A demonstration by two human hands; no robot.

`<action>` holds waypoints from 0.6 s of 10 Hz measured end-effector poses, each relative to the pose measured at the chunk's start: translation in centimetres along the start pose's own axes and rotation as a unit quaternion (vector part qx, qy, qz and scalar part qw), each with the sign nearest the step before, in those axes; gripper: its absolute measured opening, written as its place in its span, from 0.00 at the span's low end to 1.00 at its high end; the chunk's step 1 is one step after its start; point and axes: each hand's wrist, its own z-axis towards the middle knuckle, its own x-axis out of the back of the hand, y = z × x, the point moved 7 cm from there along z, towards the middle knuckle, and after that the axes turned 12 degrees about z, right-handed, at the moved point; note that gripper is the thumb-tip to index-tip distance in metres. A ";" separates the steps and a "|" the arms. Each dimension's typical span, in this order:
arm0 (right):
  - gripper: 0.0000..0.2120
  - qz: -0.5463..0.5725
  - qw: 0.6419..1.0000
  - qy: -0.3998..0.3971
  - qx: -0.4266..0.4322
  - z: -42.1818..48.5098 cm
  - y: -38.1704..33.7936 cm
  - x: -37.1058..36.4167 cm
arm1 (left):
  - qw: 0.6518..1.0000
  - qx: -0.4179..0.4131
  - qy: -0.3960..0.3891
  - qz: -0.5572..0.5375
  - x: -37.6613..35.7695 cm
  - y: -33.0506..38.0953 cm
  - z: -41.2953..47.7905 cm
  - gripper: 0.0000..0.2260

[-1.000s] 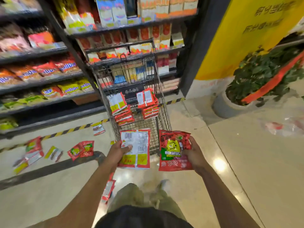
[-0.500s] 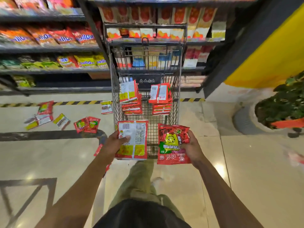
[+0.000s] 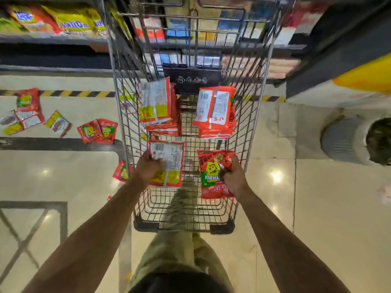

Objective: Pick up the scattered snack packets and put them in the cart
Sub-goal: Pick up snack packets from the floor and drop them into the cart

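Red packets: we count two held over the cart [image 3: 257, 115], left hand [image 3: 148, 167] gripping the back-facing packet [image 3: 169, 161], right hand [image 3: 233, 178] gripping the front-facing packet [image 3: 212, 176]; two stacks [image 3: 157, 106] inside.

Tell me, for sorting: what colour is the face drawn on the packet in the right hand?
Yellow, on a red packet with a green band; head view.
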 end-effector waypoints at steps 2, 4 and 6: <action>0.27 -0.018 0.999 0.031 -0.024 9.5 2.4 -2.7 | 0.991 0.059 0.038 0.112 -0.8 -0.9 8.5 0.20; 0.24 -0.068 0.986 0.090 -0.120 15.4 4.3 -3.9 | 0.976 0.079 0.049 0.195 -2.4 -4.7 17.5 0.24; 0.21 -0.083 0.980 0.103 -0.147 20.1 8.3 -4.3 | 0.974 0.098 0.076 0.192 -3.5 -7.2 22.8 0.21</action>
